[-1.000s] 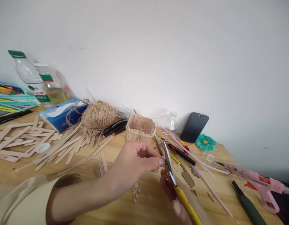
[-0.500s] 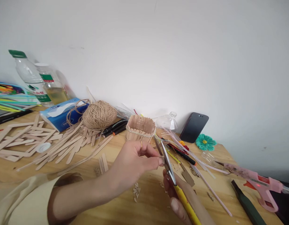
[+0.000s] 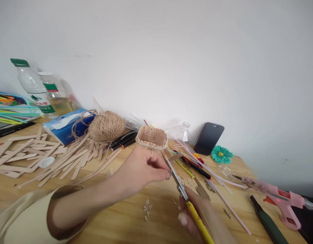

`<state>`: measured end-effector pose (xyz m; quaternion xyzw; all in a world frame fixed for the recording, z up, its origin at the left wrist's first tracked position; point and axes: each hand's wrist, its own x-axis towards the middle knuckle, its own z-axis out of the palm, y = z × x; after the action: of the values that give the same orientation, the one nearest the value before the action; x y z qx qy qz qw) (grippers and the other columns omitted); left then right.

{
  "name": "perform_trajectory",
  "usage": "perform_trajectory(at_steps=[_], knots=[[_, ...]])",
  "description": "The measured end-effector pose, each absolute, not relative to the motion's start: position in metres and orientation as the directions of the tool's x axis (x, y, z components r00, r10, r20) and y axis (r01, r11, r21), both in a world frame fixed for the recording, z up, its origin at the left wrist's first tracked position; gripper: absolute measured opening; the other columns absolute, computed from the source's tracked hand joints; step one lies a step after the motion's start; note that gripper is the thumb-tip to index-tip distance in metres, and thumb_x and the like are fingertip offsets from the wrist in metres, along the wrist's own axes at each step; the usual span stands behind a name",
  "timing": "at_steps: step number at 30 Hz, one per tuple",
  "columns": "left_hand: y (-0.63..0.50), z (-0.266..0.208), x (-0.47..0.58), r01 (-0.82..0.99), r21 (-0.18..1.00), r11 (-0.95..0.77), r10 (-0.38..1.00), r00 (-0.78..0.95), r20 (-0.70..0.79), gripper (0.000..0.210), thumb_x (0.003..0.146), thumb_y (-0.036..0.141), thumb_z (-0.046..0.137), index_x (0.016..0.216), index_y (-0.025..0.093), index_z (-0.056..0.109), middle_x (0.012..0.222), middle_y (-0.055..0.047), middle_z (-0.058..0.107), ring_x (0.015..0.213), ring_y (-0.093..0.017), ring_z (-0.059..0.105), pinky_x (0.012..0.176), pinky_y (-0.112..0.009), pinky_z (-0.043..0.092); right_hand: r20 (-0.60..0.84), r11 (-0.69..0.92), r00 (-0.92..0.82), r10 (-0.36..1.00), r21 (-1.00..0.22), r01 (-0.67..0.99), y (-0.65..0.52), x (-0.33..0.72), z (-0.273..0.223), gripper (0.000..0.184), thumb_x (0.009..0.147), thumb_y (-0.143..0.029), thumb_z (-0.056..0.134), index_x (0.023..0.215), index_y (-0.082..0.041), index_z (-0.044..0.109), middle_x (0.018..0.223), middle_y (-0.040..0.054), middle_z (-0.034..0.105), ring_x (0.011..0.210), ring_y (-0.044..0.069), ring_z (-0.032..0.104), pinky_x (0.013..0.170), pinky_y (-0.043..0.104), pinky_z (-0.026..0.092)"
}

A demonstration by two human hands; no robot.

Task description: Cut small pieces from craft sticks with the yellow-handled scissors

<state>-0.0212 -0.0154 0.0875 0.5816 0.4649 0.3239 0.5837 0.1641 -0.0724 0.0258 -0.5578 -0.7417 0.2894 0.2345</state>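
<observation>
Scissors point(image 3: 182, 189) in right hand: saw fingers closed around the yellow handles, with blades almost together and slanting toward the far edge of the tabletop point(image 3: 115, 210). Saw the left hand point(image 3: 138, 171) and right hand point(image 3: 205, 208) close together, left thumb pressed to fingertips just beside the blades; could not tell of any piece pinched between them.

Found the wooden-stick basket point(image 3: 151, 137) just beyond the left hand, near the far edge. Saw small pale chips point(image 3: 147, 208) lying on bare wood below the hands. Noted a twine ball point(image 3: 107, 126) and a blue packet point(image 3: 80, 133) farther left along that edge, with craft sticks point(image 3: 72, 161) strewn in front. Saw a phone point(image 3: 209, 137) propped upright at the far edge, a teal flower point(image 3: 221, 155) by the far right corner, and a pink glue gun point(image 3: 270, 188) near the right edge.
</observation>
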Motion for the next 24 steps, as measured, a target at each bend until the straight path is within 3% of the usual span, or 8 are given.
perform_trajectory(at_steps=[8, 11, 15, 20, 24], knots=[[-0.009, 0.086, -0.027, 0.212, 0.973, 0.091, 0.907, 0.385, -0.169, 0.003, 0.061, 0.016, 0.066, 0.057, 0.016, 0.065, 0.056, 0.004, 0.062, 0.055, -0.009, 0.053, 0.054, -0.020, 0.039, -0.115, 0.151, -0.298, 0.948, -0.662, 0.734, -0.072, 0.164, 0.037, 0.043, 0.077, -0.062, 0.040, 0.065, -0.021, 0.032, 0.059, -0.0059, 0.028, 0.054, 0.011, 0.025, 0.047, 0.024, 0.017], [-0.008, 0.087, -0.030, 0.215, 0.974, 0.065, 0.912, 0.384, -0.146, 0.004, 0.061, 0.020, 0.066, 0.059, 0.016, 0.065, 0.057, 0.003, 0.062, 0.055, -0.010, 0.053, 0.055, -0.022, 0.039, -0.087, 0.140, -0.270, 0.959, -0.681, 0.718, -0.072, 0.165, 0.035, 0.049, 0.076, -0.068, 0.037, 0.062, -0.022, 0.030, 0.056, -0.0062, 0.027, 0.052, 0.011, 0.024, 0.046, 0.024, 0.015], [-0.006, 0.087, -0.031, 0.168, 0.979, 0.113, 0.905, 0.390, -0.171, 0.008, 0.063, 0.024, 0.066, 0.062, 0.016, 0.065, 0.058, 0.002, 0.061, 0.055, -0.011, 0.052, 0.057, -0.024, 0.041, 0.017, 0.157, -0.200, 0.980, -0.686, 0.711, -0.071, 0.169, 0.030, 0.047, 0.077, -0.066, 0.035, 0.063, -0.022, 0.034, 0.054, -0.0058, 0.031, 0.049, 0.011, 0.029, 0.044, 0.023, 0.020], [-0.007, 0.087, -0.027, 0.020, 0.979, 0.205, 0.901, 0.387, -0.197, 0.008, 0.063, 0.021, 0.067, 0.063, 0.015, 0.063, 0.062, 0.000, 0.063, 0.058, -0.012, 0.055, 0.057, -0.025, 0.046, 0.230, 0.108, -0.003, 0.973, -0.449, 0.887, -0.073, 0.170, 0.035, 0.033, 0.076, -0.054, 0.049, 0.074, -0.022, 0.043, 0.056, -0.0044, 0.045, 0.045, 0.013, 0.042, 0.043, 0.024, 0.032], [-0.014, 0.086, -0.022, -0.080, 0.969, 0.232, 0.918, 0.348, -0.191, 0.006, 0.061, 0.015, 0.066, 0.062, 0.014, 0.061, 0.060, 0.000, 0.064, 0.059, -0.011, 0.057, 0.059, -0.024, 0.048, 0.459, 0.159, -0.090, 0.884, -0.115, 0.980, -0.075, 0.169, 0.041, 0.034, 0.080, -0.055, 0.042, 0.076, -0.022, 0.044, 0.061, 0.0001, 0.052, 0.043, 0.015, 0.046, 0.042, 0.025, 0.034]])
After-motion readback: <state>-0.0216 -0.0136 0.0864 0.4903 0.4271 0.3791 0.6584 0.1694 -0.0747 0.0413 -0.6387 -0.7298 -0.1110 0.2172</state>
